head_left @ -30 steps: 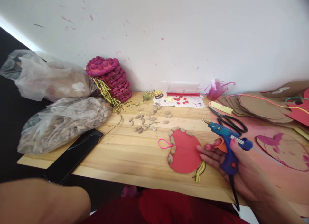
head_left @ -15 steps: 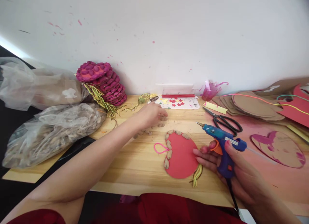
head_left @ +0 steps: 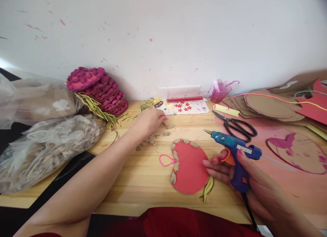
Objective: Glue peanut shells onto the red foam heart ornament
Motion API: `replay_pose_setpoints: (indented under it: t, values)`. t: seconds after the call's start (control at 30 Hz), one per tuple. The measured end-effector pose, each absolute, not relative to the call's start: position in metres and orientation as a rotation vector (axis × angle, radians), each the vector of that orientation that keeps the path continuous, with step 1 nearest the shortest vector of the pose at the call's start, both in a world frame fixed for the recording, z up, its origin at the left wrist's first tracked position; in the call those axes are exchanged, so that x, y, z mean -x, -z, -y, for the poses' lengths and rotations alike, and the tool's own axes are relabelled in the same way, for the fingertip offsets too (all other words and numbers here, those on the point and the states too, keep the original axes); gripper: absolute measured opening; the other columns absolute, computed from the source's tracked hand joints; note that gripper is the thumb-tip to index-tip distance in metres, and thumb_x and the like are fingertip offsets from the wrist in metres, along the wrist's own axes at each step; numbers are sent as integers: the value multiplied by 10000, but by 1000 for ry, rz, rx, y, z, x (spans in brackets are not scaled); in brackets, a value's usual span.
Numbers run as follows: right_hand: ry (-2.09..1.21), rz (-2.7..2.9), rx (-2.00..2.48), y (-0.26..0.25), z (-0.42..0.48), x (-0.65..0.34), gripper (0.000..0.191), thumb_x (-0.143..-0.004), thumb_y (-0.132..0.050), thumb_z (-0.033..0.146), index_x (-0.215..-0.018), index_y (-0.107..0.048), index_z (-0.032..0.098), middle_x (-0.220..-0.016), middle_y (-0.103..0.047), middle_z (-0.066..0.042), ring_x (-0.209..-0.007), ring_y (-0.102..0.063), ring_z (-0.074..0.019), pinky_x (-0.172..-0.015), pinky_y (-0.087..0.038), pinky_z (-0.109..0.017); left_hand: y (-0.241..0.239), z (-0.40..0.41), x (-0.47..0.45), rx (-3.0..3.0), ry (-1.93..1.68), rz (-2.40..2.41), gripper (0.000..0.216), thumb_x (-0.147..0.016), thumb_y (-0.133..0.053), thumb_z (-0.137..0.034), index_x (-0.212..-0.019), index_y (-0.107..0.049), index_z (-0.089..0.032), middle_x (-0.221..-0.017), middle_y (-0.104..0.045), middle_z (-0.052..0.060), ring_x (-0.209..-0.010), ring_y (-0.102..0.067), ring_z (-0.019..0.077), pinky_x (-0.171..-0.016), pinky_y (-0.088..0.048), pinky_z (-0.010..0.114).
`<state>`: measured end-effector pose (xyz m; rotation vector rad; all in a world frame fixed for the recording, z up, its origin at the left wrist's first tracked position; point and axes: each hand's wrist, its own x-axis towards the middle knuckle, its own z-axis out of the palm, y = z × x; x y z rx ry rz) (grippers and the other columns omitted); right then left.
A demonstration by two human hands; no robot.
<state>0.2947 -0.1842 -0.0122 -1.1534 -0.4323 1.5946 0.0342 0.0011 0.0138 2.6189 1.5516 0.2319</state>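
My right hand (head_left: 245, 186) is wrapped round a blue hot glue gun (head_left: 238, 162) with an orange trigger, its nozzle pointing left. Fingertips of that hand touch the right edge of a red heart-shaped card (head_left: 191, 170). Brown peanut shells (head_left: 176, 166) line the card's left lobe and upper edge. A pink loop (head_left: 166, 160) sticks out at the heart's notch, and a yellow-green tassel (head_left: 208, 189) hangs from its tip. My left hand (head_left: 150, 121) is closed, fingers bent down among loose peanut shells (head_left: 150, 141); what they hold, if anything, is hidden.
To the left lie a plastic bag of shells (head_left: 68, 145) and a stack of purple shell-covered pieces (head_left: 107, 90). Behind are paper stars (head_left: 180, 107) and a pink-stained cup (head_left: 220, 91). Black scissors (head_left: 237, 126), cardboard pieces (head_left: 270, 106) and a purple-painted cardboard heart (head_left: 298, 153) sit right.
The view has shifted slightly. My left hand has drawn back a little to the left over the loose shells, its fingers closer together. My right hand keeps the glue gun beside the heart.
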Motion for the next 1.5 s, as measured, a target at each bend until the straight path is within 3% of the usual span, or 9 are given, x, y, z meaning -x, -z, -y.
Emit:
replay_pose_setpoints:
  t: [0.13, 0.23, 0.5, 0.73, 1.0, 1.23, 1.5]
  values:
    - [-1587, 438, 1154, 11, 184, -294, 263, -794, -761, 464, -825, -735, 204, -859, -772, -84, -967, -753, -371, -896, -602, -520, -8, -9, -26, -2700, -343, -1319, 202, -872, -571, -155, -913, -765, -191, -948, -750, 72, -971, -646, 235, -887, -488, 350]
    - [-1578, 426, 1156, 12, 183, -294, 253, -798, -758, 460, -835, -736, 211, -867, -773, -79, -965, -754, -373, -890, -605, -528, -3, -12, -26, -2749, -299, -1190, 176, -845, -607, -134, -888, -766, -195, -922, -751, 61, -967, -633, 233, -917, -483, 357]
    - [-1596, 428, 1127, 16, 183, -295, 254, -817, -741, 456, -850, -737, 204, -880, -771, -79, -980, -749, -378, -899, -603, -522, -2, -9, -32, -2634, -310, -1366, 191, -858, -589, -176, -863, -778, -205, -846, -756, 51, -876, -652, 230, -802, -496, 334]
    - [-1604, 425, 1128, 14, 184, -294, 236, -821, -739, 446, -862, -736, 213, -878, -771, -77, -987, -747, -371, -909, -596, -526, -4, -13, -25, -2654, -352, -1341, 215, -871, -561, -157, -907, -768, -202, -917, -768, 42, -898, -661, 218, -824, -487, 329]
    - [-1596, 439, 1150, 13, 183, -293, 269, -805, -743, 478, -827, -735, 210, -869, -778, -87, -958, -755, -357, -900, -602, -504, 0, -11, -29, -2734, -267, -1281, 179, -830, -605, -158, -842, -773, -215, -820, -756, 33, -856, -650, 212, -781, -489, 309]
    - [-1656, 419, 1064, 20, 183, -297, 320, -878, -642, 517, -855, -733, 211, -906, -775, -88, -982, -750, -361, -917, -605, -502, -11, -24, -53, -2775, -294, -1220, 198, -822, -600, -140, -850, -788, -198, -872, -771, 37, -905, -659, 213, -848, -483, 308]
    - [-1668, 444, 1066, 20, 186, -298, 326, -899, -617, 510, -865, -736, 208, -918, -785, -108, -1000, -746, -353, -945, -584, -496, -5, -33, -73, -2766, -160, -1219, 250, -767, -582, -86, -822, -800, -196, -835, -774, 34, -831, -676, 193, -785, -492, 274]
